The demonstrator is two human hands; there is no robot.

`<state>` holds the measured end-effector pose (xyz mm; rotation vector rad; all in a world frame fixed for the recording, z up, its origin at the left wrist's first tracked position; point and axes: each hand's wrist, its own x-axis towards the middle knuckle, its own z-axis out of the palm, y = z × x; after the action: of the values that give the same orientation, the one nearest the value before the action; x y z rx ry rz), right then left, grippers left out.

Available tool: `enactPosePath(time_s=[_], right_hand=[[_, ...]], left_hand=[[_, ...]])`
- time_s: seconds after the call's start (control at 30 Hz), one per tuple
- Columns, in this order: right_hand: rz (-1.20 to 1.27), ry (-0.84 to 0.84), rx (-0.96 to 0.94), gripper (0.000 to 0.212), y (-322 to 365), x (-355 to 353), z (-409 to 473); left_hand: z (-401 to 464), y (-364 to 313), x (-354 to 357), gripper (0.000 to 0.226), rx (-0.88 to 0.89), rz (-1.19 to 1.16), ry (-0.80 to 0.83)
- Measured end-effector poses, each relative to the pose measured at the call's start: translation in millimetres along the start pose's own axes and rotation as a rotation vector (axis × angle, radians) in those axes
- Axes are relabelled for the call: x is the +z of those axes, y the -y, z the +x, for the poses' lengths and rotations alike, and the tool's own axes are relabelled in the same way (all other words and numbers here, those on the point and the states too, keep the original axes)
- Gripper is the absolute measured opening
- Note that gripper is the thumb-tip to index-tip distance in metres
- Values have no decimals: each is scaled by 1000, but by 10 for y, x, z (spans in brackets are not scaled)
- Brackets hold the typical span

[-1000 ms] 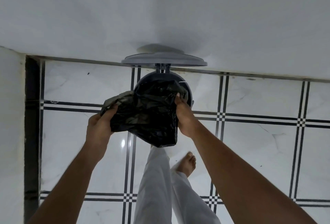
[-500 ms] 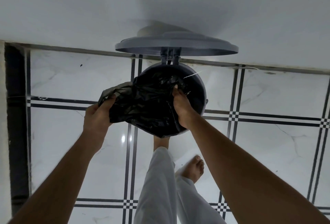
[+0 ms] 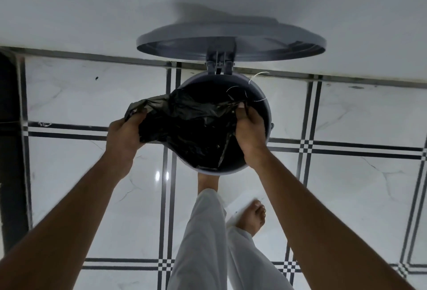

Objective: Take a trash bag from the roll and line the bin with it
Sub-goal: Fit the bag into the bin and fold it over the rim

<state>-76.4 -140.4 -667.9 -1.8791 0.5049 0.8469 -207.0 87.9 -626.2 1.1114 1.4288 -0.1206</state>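
A crumpled black trash bag [image 3: 191, 125] is stretched over the mouth of a round grey pedal bin [image 3: 265, 105], most of it lying inside the opening. My left hand [image 3: 123, 135] grips the bag's left edge outside the rim. My right hand [image 3: 250, 128] pinches the bag's right edge inside the bin. The bin's round lid [image 3: 231, 40] stands raised against the wall. The roll of bags is out of view.
The bin stands against a white wall [image 3: 92, 1] on glossy white floor tiles [image 3: 358, 185] with black line borders. One foot [image 3: 208, 180] in white trousers sits at the bin's near base, the other foot [image 3: 254, 218] to its right. A dark vertical strip [image 3: 10, 151] runs along the left.
The view has closed in on the bin. Both hands have carried the bag lower over the opening, and more of it now lies inside the rim.
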Motion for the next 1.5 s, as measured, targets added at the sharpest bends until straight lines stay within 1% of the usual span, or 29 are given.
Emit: enactPosePath(time_s=[0.13, 0.2, 0.27, 0.3, 0.37, 0.4, 0.5, 0.6, 0.67, 0.73, 0.8, 0.83, 0.9, 1.03, 1.1, 1.2, 1.3, 1.37, 1.43, 1.5], right_hand=[[110, -93, -23, 20, 84, -374, -175], [143, -139, 1, 20, 93, -509, -231], [170, -186, 74, 22, 76, -628, -281], [189, -197, 126, 25, 57, -675, -317], [225, -196, 240, 32, -12, -748, -388], [245, -196, 287, 35, -57, -774, -416], [298, -202, 399, 35, -143, -845, -475], [428, -140, 493, 30, -213, -907, -495], [545, -91, 524, 29, -272, -949, -484], [612, -81, 523, 29, -336, -980, -478], [642, -75, 508, 27, -394, -991, -472], [646, -76, 500, 29, -442, -987, -461], [632, -72, 496, 40, -539, -964, -425], [518, -119, 519, 44, -734, -851, -328], [494, -173, 524, 41, -778, -808, -229], [467, -217, 495, 26, -680, -789, -30], [387, -232, 425, 18, -426, -808, 126], [322, -243, 347, 19, -239, -823, 177], [233, -242, 260, 24, -70, -836, 194], [139, -208, 176, 31, 99, -856, 182]], left_hand=[[-28, -100, 90, 14, 21, 0, 43], [-47, -142, 110, 18, 11, -1, 73], [-55, -149, 91, 27, -55, 32, 75], [-67, -140, 71, 32, -120, 49, 96], [-112, -105, 17, 36, -243, 70, 217], [-149, -87, -16, 34, -276, 53, 269], [-238, -26, -91, 32, -292, -124, 314], [-277, 27, -111, 26, -261, -314, 311], [-279, 73, -109, 35, -232, -362, 316], [-275, 134, -91, 39, -219, -367, 327], [-295, 207, -63, 31, -227, -349, 346], [-303, 272, -51, 27, -231, -319, 351], [-314, 427, -24, 28, -237, -264, 339], [-229, 752, 21, 27, -263, -216, 240], [-166, 784, 76, 27, -271, -237, 166], [-39, 684, 141, 37, -254, -259, 107], [108, 456, 177, 32, -204, -216, 91], [170, 268, 202, 34, -150, -163, 98], [195, 93, 220, 34, -106, -94, 131], [205, -43, 208, 28, -90, -11, 194]])
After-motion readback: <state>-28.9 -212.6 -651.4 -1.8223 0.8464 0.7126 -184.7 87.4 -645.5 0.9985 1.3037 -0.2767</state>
